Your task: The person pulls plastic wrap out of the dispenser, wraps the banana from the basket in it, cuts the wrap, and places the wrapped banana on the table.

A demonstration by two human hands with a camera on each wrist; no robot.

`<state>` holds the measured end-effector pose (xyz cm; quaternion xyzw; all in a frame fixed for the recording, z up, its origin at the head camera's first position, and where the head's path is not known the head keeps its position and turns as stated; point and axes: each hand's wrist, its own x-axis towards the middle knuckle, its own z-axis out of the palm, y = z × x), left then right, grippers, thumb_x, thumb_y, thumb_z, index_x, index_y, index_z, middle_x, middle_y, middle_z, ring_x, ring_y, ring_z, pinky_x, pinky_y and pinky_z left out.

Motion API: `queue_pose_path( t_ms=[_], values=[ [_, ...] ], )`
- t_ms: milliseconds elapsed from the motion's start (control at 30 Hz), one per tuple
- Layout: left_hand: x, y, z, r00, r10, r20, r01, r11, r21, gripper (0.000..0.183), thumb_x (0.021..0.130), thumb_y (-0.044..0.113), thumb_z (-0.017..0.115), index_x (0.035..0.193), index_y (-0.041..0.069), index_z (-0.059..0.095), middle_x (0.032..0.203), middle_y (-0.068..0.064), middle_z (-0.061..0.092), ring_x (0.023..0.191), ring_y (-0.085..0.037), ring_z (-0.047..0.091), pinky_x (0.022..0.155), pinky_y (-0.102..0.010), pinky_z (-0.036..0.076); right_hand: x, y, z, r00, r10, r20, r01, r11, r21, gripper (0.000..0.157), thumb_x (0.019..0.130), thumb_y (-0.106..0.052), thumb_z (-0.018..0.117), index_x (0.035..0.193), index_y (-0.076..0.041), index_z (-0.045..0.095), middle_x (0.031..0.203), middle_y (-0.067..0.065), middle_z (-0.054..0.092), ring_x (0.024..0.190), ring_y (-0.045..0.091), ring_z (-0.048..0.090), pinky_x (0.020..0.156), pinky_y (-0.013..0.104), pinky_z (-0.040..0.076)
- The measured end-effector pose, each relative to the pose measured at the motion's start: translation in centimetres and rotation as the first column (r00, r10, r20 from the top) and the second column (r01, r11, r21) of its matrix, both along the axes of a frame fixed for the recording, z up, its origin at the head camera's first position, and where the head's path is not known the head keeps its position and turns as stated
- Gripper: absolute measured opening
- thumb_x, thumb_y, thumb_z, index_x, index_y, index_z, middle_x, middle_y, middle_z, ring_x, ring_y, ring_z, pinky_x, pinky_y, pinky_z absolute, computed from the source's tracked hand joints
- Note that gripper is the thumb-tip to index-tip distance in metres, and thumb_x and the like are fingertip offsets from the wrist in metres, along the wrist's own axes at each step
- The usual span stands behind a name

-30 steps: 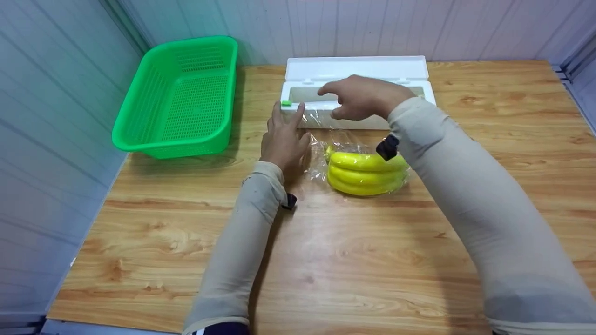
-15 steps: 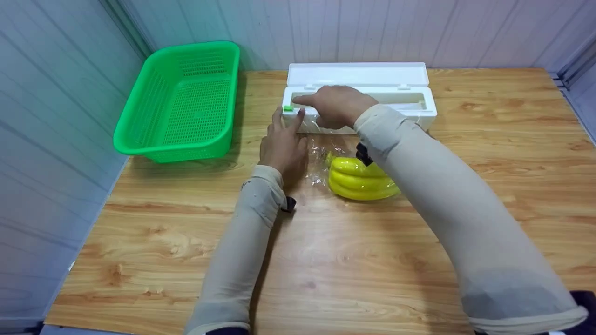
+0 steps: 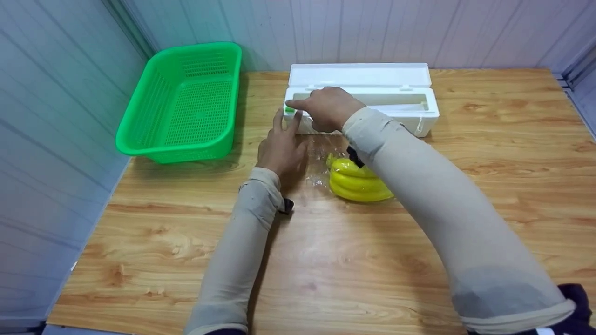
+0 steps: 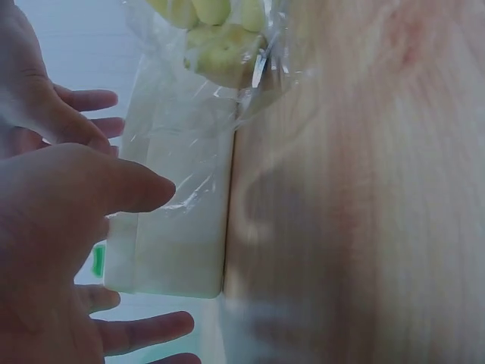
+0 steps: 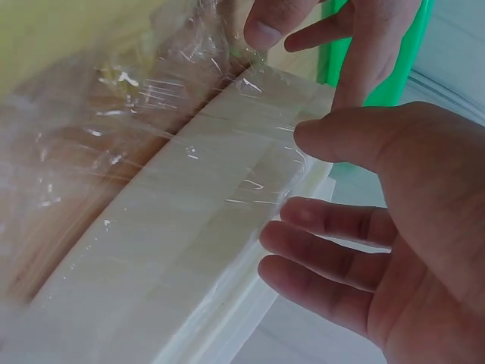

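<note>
A white plastic-wrap dispenser box lies lengthwise at the back of the table, its hinged lid raised. My right hand is over the box's left part, its index finger pointing at a small green slider on the rim and seeming to touch it. The other right fingers are loosely bent. My left hand rests at the left front corner with fingers spread. Clear plastic wrap runs from the box front to a bunch of bananas, which it covers. My right forearm hides the bananas' right end.
A green plastic basket stands at the back left of the wooden table. Pale panelled walls close off the back and left sides.
My right hand has moved left along the box to the green slider, its index finger straight. My left hand has stayed at the corner. The head view has shifted slightly.
</note>
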<state>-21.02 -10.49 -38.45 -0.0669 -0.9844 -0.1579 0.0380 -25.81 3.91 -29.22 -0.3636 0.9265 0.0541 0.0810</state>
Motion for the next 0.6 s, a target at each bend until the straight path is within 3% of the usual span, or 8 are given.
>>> queue_pose_path(
  t_ms=[200, 367, 600],
  values=[
    [0.13, 0.26, -0.06, 1.0, 0.004, 0.02, -0.004, 1.0, -0.027, 0.072, 0.09, 0.043, 0.051, 0.148, 0.034, 0.008, 0.154, -0.012, -0.004, 0.105, -0.034, 0.054, 0.072, -0.047, 0.048, -0.38, -0.59, 0.06, 1.0, 0.011, 0.002, -0.011, 0.999, 0.034, 0.071, 0.085, -0.01, 0.058, 0.143, -0.039, 0.03, 0.115, 0.016, 0.06, 0.079, 0.029, 0.055, 0.077, 0.045, 0.048],
    [0.23, 0.39, -0.18, 0.999, -0.02, 0.035, 0.022, 0.998, -0.056, 0.071, 0.092, 0.041, 0.047, 0.15, 0.027, 0.007, 0.153, -0.016, -0.008, 0.086, -0.032, 0.059, 0.069, -0.047, 0.047, -0.82, -0.56, -0.11, 1.0, 0.012, 0.002, -0.012, 0.999, 0.037, 0.063, 0.084, -0.013, 0.059, 0.14, -0.034, 0.039, 0.117, 0.014, 0.061, 0.084, 0.03, 0.058, 0.082, 0.045, 0.047],
    [0.12, -0.31, -0.08, 0.998, -0.067, 0.015, 0.068, 0.996, -0.059, 0.079, 0.087, 0.033, 0.054, 0.149, 0.019, 0.008, 0.153, -0.018, -0.005, 0.06, -0.026, 0.056, 0.054, -0.041, 0.047, -1.02, -0.69, 0.04, 0.999, 0.037, -0.011, -0.037, 0.999, 0.019, 0.061, 0.08, -0.014, 0.059, 0.137, -0.03, 0.045, 0.119, 0.012, 0.06, 0.095, 0.032, 0.057, 0.09, 0.045, 0.042]
  ],
)
